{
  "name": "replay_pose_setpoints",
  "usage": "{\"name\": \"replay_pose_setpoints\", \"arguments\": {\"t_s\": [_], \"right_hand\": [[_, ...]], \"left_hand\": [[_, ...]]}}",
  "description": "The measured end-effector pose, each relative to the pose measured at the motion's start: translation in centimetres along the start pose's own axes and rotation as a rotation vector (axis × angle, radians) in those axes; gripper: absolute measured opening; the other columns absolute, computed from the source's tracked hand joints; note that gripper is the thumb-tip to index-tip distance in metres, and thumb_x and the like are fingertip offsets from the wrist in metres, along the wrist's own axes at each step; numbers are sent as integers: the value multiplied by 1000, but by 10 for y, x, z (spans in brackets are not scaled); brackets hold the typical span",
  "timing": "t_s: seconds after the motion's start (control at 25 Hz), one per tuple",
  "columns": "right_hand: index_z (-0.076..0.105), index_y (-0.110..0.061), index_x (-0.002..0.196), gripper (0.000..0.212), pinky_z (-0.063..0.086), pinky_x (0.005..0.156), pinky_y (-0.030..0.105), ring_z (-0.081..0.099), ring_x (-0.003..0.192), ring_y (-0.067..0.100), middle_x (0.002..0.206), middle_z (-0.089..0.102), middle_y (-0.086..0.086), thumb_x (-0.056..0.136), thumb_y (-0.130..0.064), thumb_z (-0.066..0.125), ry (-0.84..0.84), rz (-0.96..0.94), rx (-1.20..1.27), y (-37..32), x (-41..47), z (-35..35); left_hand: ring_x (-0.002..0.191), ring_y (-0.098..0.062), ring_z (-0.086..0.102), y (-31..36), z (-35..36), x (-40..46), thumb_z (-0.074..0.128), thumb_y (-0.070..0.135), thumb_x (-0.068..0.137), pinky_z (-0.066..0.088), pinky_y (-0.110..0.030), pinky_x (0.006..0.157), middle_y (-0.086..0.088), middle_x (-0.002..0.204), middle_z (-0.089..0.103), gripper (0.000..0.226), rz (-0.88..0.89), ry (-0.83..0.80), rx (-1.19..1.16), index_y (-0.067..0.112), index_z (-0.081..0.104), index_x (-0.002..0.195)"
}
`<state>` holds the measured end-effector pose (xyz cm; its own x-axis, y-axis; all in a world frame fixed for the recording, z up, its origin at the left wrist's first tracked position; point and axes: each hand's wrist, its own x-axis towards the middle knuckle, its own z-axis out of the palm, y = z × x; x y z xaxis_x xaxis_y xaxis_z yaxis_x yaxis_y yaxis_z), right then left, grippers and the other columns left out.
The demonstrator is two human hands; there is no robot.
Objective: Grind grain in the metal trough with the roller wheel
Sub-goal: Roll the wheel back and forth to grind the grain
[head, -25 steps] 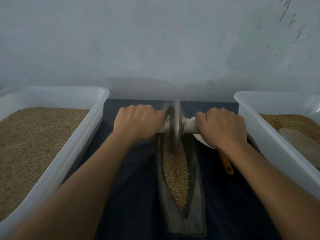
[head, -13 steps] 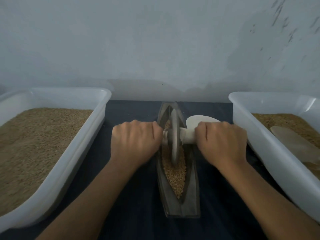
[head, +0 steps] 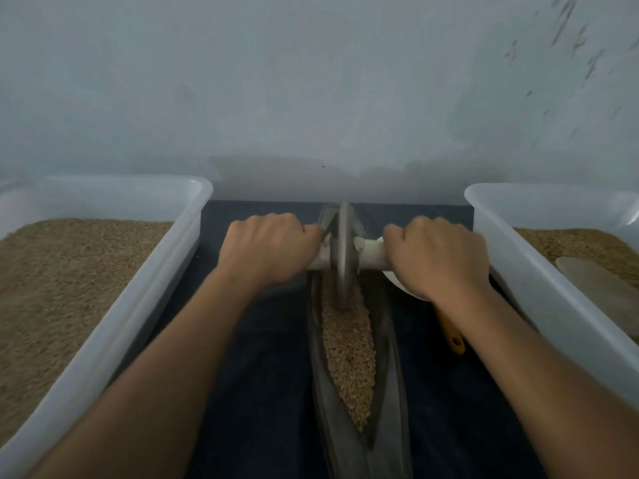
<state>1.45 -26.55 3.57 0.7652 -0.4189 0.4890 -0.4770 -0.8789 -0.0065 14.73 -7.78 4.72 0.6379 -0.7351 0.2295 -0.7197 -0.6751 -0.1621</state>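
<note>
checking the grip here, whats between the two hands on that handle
In the head view, the roller wheel stands upright between the left hand and right hand, each gripping the white handle, over the grain.

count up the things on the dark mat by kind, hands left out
White plastic tubs holding grain: 2, left tub and right tub
Metal trough: 1
Roller wheel: 1
Scoop with a yellow handle, mostly hidden under the right arm: 1
Flat paddle-shaped piece lying in the right tub: 1
Total: 6
</note>
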Motion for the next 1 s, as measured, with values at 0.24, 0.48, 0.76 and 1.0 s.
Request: {"name": "replay_pose_setpoints", "arguments": {"t_s": [0.24, 0.48, 0.76, 1.0], "right_hand": [[53, -18, 75, 46, 28, 56, 35, 50, 64, 21, 73, 55, 4, 93, -45, 20, -278, -7, 21, 6, 36, 1], [44, -22, 52, 53, 20, 48, 27, 36, 46, 13, 50, 41, -5, 91, -42, 14, 64, 1, -13, -3, -36, -12], [49, -19, 46, 54, 37, 44, 29, 39, 38, 19, 43, 42, -3, 97, -31, 35, 211, -23, 132, -5, -56, -20], [47, -19, 74, 47, 24, 54, 34, 44, 63, 19, 73, 50, 2, 84, -42, 7, -134, -134, -56, 10, 20, 3]], "left_hand": [[89, -32, 49, -5, -12, 25, 26, 41, 83, 38, -47, 78, -9, 104, 53, 35, -33, -277, -91, 20, 48, 100], [50, -15, 26, 24, 1, -60, 18, 19, 100, 20, -27, 51, 6, 61, 28, 37, -33, 227, 119, 17, 43, 72], [46, -14, 29, 33, -1, -80, 17, 22, 99, 15, -27, 50, 7, 56, 32, 41, -86, 253, 160, 20, 38, 64], [85, -30, 48, 3, -12, 0, 22, 42, 88, 38, -46, 74, -5, 89, 43, 28, -45, -166, -70, 21, 39, 91]]}}
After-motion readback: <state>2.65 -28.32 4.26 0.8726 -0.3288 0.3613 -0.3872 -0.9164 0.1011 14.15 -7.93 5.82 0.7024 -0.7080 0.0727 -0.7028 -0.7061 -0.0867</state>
